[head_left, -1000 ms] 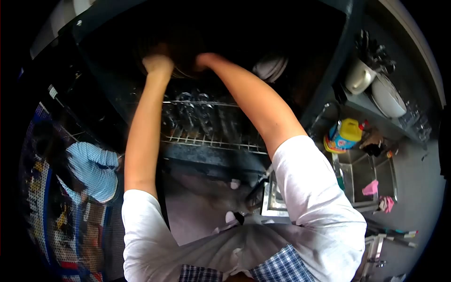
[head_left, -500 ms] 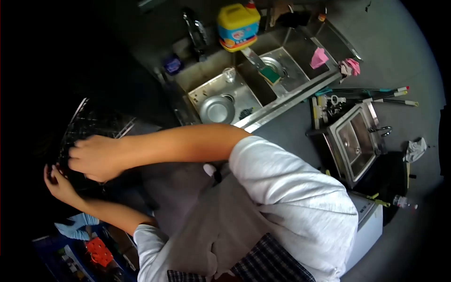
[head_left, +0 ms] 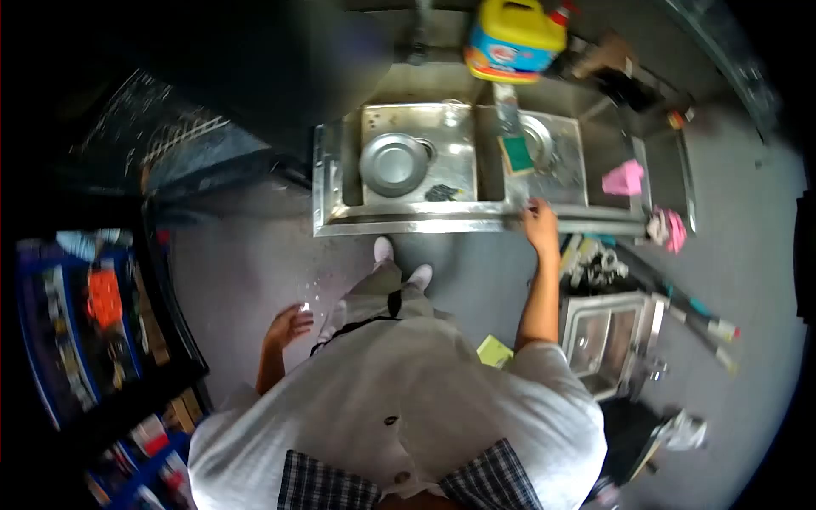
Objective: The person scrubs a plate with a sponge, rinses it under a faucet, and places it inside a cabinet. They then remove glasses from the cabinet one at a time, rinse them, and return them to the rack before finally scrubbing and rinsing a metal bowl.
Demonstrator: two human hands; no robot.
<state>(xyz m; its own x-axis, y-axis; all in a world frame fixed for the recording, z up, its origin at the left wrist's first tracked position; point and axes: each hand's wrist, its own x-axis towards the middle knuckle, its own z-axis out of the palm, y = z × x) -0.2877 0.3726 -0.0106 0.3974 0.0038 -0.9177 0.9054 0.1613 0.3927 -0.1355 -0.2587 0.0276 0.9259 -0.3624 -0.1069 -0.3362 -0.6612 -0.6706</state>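
My right hand (head_left: 541, 224) reaches over the front rim of the steel sink (head_left: 408, 227), fingers loosely stretched and holding nothing that I can make out. In front of it, a green-and-yellow sponge (head_left: 516, 155) rests by the divider, beside a round metal piece (head_left: 537, 140) in the middle basin. My left hand (head_left: 291, 325) hangs low at my side, its fingers apart and slightly bent, above the floor. A round metal dish (head_left: 394, 164) and a dark scrubber (head_left: 441, 193) lie in the left basin.
A yellow-and-blue detergent jug (head_left: 515, 42) stands behind the basins. Pink cloths (head_left: 625, 178) lie at the right. A smaller sink (head_left: 602, 344) and long-handled tools (head_left: 680, 308) are on the right; blue crates (head_left: 64, 336) with an orange item (head_left: 104, 297) are on the left.
I have turned from the dark area at the left to face the sink. My hands have parted: the right has moved to the sink's front rim, the left down to my side.
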